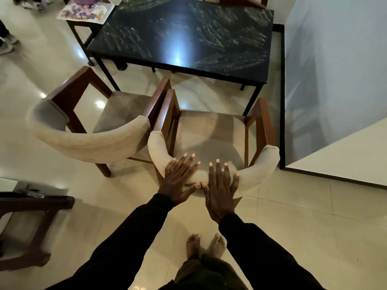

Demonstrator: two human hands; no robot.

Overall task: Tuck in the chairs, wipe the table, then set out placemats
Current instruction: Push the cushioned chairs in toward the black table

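Observation:
A wooden chair [211,132] with a beige seat and curved padded backrest stands in front of the dark marble-patterned table [184,36], pulled out from it. My left hand [180,178] and my right hand [219,189] lie flat on top of its backrest, fingers straight and spread. A second matching chair [94,126] stands to the left, angled and also out from the table. A floral placemat [85,11] lies on a small stand at the table's far left corner.
A white wall [335,70] and a white surface [345,160] close off the right side. Dark wooden furniture [27,222] sits at the left edge. Someone's shoes [8,42] show at the far left. My bare feet [205,245] stand on glossy tiles.

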